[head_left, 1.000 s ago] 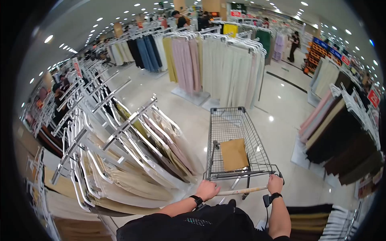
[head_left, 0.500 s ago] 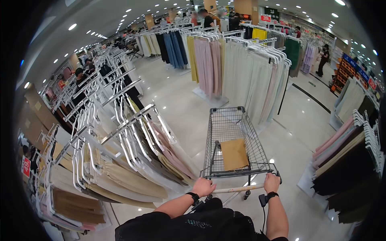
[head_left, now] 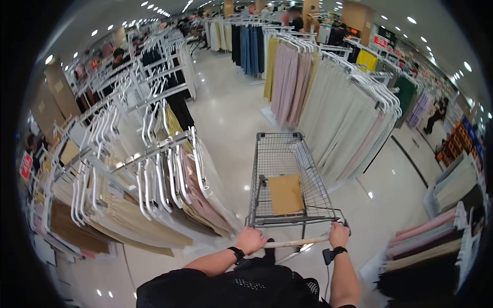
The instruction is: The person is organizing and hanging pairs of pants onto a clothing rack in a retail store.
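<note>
Your left hand and right hand wrap both ends of the handle, so palms and fingertips are hidden. The cart hides its own lower frame under the basket. Red sign: too small to read. Right rack: cut by the lens edge. Far shoppers: blurred.

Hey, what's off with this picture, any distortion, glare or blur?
Head view: heavy fisheye bend, so the rack curves and black corners ring the frame; ceiling lights glare off the glossy floor; cart, left hand and right hand look sharp; the far background is soft.
</note>
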Action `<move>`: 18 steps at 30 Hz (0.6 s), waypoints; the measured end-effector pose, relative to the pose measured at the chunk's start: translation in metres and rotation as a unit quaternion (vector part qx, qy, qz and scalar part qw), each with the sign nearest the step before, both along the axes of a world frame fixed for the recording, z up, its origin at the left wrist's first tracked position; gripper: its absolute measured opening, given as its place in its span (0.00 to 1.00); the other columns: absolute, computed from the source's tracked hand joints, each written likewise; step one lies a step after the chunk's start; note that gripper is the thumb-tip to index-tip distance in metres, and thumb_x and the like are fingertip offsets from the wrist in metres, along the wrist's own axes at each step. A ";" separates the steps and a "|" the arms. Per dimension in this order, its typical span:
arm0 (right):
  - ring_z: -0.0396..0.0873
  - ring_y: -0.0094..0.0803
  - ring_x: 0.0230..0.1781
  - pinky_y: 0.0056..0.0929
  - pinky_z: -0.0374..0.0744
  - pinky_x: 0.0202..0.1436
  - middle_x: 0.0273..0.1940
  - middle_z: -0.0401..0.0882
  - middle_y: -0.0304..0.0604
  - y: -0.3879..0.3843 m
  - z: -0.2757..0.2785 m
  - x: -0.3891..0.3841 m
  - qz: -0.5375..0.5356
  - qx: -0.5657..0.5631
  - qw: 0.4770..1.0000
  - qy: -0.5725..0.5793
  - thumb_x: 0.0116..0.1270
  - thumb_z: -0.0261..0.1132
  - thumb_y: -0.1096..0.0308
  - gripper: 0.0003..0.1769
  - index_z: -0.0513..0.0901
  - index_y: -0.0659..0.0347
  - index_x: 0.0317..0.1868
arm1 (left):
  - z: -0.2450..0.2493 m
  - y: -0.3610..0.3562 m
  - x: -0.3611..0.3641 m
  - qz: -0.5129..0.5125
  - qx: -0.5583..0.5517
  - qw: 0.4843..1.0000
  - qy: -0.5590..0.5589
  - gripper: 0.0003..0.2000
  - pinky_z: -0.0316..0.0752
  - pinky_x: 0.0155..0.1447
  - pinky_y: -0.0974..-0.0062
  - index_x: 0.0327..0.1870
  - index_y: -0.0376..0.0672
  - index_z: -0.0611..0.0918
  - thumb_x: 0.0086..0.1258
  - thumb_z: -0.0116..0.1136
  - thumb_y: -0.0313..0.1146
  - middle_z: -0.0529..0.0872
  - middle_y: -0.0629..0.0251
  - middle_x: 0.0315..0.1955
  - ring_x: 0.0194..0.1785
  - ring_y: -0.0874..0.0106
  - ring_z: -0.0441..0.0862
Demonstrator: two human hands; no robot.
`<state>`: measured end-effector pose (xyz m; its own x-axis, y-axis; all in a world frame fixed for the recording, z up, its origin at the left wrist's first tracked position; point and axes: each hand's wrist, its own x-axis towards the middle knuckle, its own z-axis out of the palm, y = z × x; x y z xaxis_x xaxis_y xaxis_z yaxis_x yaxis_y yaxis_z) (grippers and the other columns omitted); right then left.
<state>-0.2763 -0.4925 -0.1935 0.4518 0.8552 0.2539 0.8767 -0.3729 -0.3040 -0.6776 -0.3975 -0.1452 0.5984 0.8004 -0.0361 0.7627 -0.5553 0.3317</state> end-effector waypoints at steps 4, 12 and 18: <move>0.87 0.53 0.38 0.50 0.78 0.52 0.36 0.91 0.51 0.059 0.012 0.020 0.020 -0.043 0.999 0.000 0.77 0.61 0.64 0.12 0.91 0.55 0.45 | 0.005 0.046 0.017 0.032 -0.006 0.999 -0.011 0.22 0.77 0.59 0.55 0.29 0.40 0.89 0.74 0.57 0.50 0.89 0.50 0.26 0.39 0.49 0.87; 0.87 0.53 0.38 0.52 0.78 0.50 0.35 0.90 0.51 0.194 0.010 0.049 0.067 -0.076 0.995 -0.026 0.79 0.60 0.61 0.13 0.89 0.55 0.42 | 0.015 0.158 0.039 0.109 -0.017 0.994 -0.019 0.21 0.79 0.60 0.54 0.34 0.39 0.91 0.73 0.60 0.50 0.91 0.49 0.32 0.46 0.49 0.87; 0.87 0.52 0.35 0.51 0.77 0.49 0.31 0.90 0.51 0.286 0.011 0.067 0.105 -0.068 0.991 -0.035 0.78 0.59 0.60 0.14 0.88 0.56 0.41 | 0.015 0.223 0.050 0.149 0.001 0.988 -0.049 0.19 0.80 0.58 0.53 0.32 0.39 0.91 0.71 0.63 0.48 0.91 0.47 0.32 0.45 0.48 0.87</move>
<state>-0.2088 -0.2066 -0.1828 0.2451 0.9572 0.1538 0.9567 -0.2131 -0.1984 -0.6277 -0.1745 -0.1306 0.3375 0.9412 0.0133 0.8561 -0.3128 0.4115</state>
